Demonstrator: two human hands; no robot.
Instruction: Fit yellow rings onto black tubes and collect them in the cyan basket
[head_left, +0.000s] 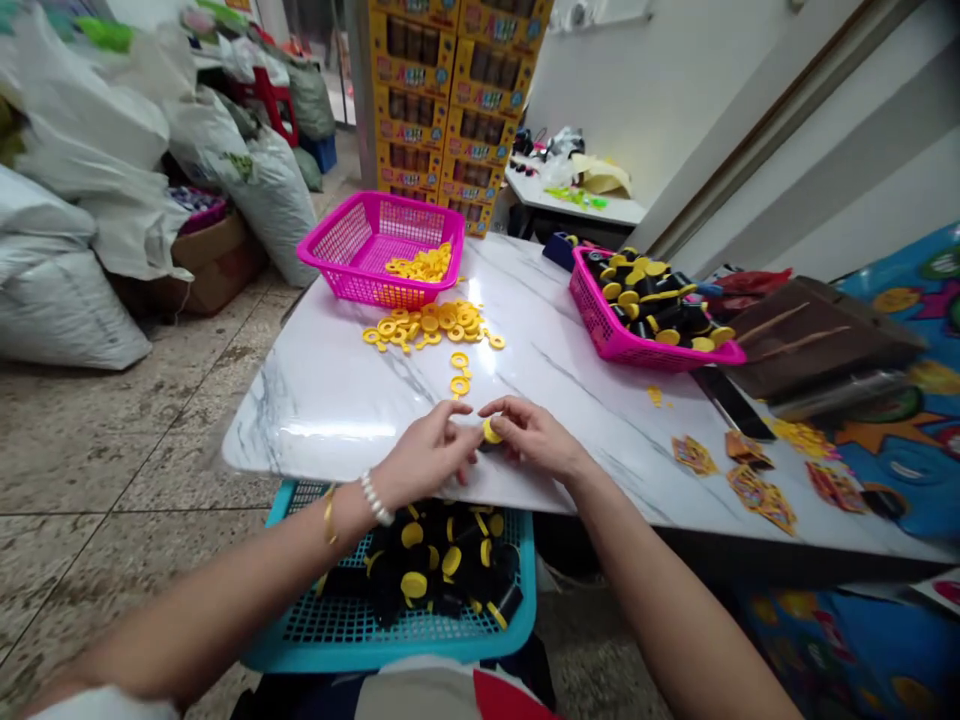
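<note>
While the right hand (536,435) has its thumb and fingers clamped on a small yellow-topped piece (491,432) close to the near edge of the white marbled table (540,330), the left hand (435,445) meets it from the left, its fingers bent right beside the piece; from where I stand I cannot tell whether they grip it too. A string of white beads (375,498) circles the left wrist. Just beyond the fingers lie two yellow rings (460,385), one behind the other, and farther back a loose heap of yellow parts (435,322) spreads in front of a pink basket (345,278), which holds more of them in its right end. To the far right a second pink basket (611,335) is heaped with black cylinders capped in yellow, and a dark, phone-like slab (731,402) lies by its near right side. Below the near edge, under the left forearm, I see a turquoise basket (517,630) of similar black-and-yellow pieces. Stacked yellow boxes (416,100) rise past the table's far end.
</note>
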